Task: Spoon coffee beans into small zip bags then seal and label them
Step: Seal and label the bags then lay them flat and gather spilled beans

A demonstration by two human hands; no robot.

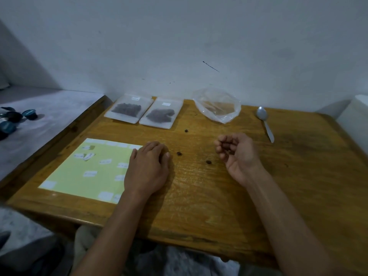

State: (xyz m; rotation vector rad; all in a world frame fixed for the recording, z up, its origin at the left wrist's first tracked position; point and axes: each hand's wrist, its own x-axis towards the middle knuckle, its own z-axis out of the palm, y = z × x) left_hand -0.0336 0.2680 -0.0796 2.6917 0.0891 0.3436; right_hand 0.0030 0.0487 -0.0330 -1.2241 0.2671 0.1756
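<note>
Mostly done, by the look: two small frosted zip bags with dark coffee beans, left one and right one, flat at far edge of worn wooden table, side by side, edges touching or nearly so, each with small white label on top. Seals too blurry to confirm. Crumpled clear plastic supply bag just right of them, looks near empty. Metal teaspoon lying bowl-up further right, untouched, well apart from both hands. Pale green label sheet at near left, several white stickers left on it, one or two peeled up.

Left hand palm down, fingers relaxed and flat, resting on table over right edge of label sheet, holding nothing. Right hand palm up, fingers loosely curled around a few dark beans cupped in palm. Three stray coffee beans on bare wood: one just beside left fingertips, one between the hands, one nearer the bags.

Step in hand, judged: cleanup of spilled beans after filling and labelling. Next move likely calls for fingertip pinch on small, rolling beans, then tipping cupped beans into supply bag without dropping any.
</note>
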